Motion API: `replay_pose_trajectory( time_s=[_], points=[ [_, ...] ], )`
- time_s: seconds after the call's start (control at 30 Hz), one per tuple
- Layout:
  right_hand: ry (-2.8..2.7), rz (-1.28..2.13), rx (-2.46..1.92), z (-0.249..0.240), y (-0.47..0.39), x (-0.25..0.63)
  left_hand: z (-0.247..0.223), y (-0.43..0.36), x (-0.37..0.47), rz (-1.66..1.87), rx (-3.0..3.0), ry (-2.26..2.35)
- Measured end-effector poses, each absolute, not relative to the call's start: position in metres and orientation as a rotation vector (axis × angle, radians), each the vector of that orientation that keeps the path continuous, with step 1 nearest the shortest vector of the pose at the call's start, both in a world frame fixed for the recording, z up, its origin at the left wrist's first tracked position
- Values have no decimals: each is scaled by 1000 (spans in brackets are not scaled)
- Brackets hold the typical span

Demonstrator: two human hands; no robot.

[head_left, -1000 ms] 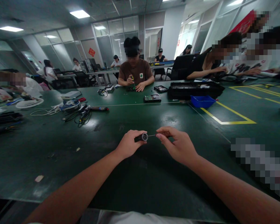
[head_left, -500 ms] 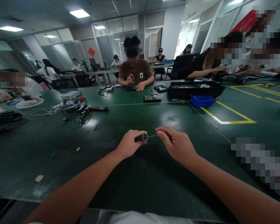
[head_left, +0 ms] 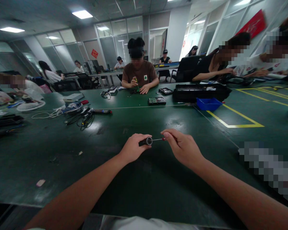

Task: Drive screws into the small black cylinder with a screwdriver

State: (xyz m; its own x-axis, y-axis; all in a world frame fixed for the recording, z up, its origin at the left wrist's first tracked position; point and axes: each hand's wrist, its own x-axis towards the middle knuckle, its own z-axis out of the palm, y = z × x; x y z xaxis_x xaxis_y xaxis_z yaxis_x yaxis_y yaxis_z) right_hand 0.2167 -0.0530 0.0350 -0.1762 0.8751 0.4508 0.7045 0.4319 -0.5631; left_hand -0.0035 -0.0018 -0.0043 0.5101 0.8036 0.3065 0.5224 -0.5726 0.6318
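Note:
My left hand [head_left: 132, 148] is closed around a dark cylindrical object [head_left: 148, 141] with a round, silvery open end. In my right hand [head_left: 182, 145], the thumb and fingers pinch the red handle of a thin screwdriver [head_left: 163, 139]. Its metal shaft points left and reaches the side of the cylinder; whether the tip touches a screw is too small to tell. Both hands are held above the green table [head_left: 144, 188], near its front edge.
A blue bin [head_left: 208, 104] and a black tray [head_left: 201, 92] stand beyond my right hand. An opened device [head_left: 156, 101] lies ahead. Cables [head_left: 83, 118] are at the left. Across the table, a person [head_left: 140, 75] works with a tool. A pixelated object [head_left: 268, 169] is at the right.
The fingers of my right hand have shifted slightly right on the screwdriver, and more of its red handle shows. My left hand and the cylinder have hardly moved.

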Motion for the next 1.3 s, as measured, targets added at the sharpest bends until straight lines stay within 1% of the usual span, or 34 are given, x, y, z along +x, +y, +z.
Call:
replay_pose_trajectory(
  time_s=[0.2,0.3,0.4,0.57,0.67,0.73,0.8,0.87,0.97,1.17,1.3],
  points=[
    [-1932,316,-1275,35,-55,216,-5,-1,-4,844,2272,1105],
    [-1888,376,-1320,36,-56,215,-4,-1,-5,833,2292,1103],
    [-1818,418,-1354,33,-57,215,-3,-3,-4,801,2300,1100],
    [-1629,519,-1245,25,-53,215,-4,-4,-4,831,2277,1124],
    [-1512,658,-1228,23,-45,216,-4,-4,-4,852,2286,1116],
    [-1349,815,-1183,22,-38,218,-3,-3,-4,896,2316,1080],
    [-1150,1053,-1119,19,-31,220,-1,-3,-5,923,2346,1064],
    [-1037,1139,-1084,16,-26,220,1,-2,-5,910,2350,1096],
    [-1073,1013,-1099,13,-26,220,1,-1,-6,869,2326,1152],
    [-1438,627,-1259,21,-39,216,0,-2,-5,862,2328,1170],
    [-1561,517,-1280,23,-46,216,0,-2,-4,876,2321,1199]
  ],
)
